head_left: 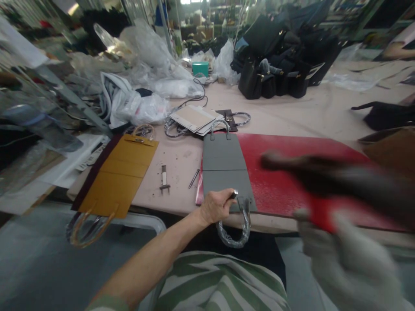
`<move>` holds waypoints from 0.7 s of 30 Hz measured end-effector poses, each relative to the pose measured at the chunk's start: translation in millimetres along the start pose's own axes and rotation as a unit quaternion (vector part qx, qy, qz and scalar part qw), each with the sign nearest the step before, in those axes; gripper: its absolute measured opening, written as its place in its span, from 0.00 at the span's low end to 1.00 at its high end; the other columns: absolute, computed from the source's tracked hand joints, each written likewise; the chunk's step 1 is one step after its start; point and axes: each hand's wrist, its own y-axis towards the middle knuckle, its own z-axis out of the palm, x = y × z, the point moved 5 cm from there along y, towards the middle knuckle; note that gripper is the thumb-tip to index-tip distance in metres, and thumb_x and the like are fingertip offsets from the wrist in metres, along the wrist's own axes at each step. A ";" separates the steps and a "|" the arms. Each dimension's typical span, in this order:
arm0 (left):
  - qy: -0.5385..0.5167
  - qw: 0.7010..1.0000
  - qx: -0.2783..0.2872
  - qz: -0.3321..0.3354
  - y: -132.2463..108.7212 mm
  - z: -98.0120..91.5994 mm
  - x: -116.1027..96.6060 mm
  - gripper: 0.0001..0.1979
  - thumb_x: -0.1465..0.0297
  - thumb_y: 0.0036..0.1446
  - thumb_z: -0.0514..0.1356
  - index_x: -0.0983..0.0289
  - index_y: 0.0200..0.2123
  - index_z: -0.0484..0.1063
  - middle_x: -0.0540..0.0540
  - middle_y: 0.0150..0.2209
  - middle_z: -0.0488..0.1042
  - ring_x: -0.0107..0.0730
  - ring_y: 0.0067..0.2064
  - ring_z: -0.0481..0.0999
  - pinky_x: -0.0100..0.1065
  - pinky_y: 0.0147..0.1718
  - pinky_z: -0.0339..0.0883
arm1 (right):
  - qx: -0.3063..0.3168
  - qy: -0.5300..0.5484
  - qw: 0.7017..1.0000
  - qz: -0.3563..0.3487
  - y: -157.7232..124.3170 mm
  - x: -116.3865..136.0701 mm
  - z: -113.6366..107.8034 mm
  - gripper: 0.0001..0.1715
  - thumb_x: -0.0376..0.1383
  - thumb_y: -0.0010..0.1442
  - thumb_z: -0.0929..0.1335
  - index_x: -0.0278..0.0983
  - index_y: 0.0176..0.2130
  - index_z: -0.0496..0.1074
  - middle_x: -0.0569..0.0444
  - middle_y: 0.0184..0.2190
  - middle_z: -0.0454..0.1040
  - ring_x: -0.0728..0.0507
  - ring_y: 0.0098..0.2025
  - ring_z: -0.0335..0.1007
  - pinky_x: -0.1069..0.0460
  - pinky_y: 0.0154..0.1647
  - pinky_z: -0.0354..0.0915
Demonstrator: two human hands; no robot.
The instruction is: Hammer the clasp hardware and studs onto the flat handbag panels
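Note:
A grey bag panel (223,162) lies flat, with a plastic-wrapped handle at each end; the near handle (234,239) hangs past the table edge. My left hand (218,206) is closed around a short metal-ended tool (234,194), its kind unclear, over the near end of the panel beside the handle's base. To the right, my right hand (350,259) wears a pale glove and is smeared by motion. It is closed on a hammer (327,172) with a dark head and a red part at the grip, raised above the red board (272,155).
A mustard bag panel (118,177) with handles lies at the left. Between the panels are a small metal tool (164,179) and a thin rod (194,178). Card pieces (194,117) sit behind the grey panel. Black bags (275,65) and clear plastic wrap (145,56) are piled farther back.

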 end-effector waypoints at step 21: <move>0.010 1.000 0.016 0.001 1.5 -0.1 -2.7 0.03 0.70 0.66 0.57 0.62 0.41 0.71 0.54 0.33 0.79 0.36 0.35 0.82 0.32 0.34 0.74 | 0.041 -0.250 0.964 0.081 47.3 -71.2 41.5 0.19 0.47 0.69 0.59 0.39 0.40 0.71 0.47 0.30 0.75 0.39 0.26 0.70 0.49 0.25 0.54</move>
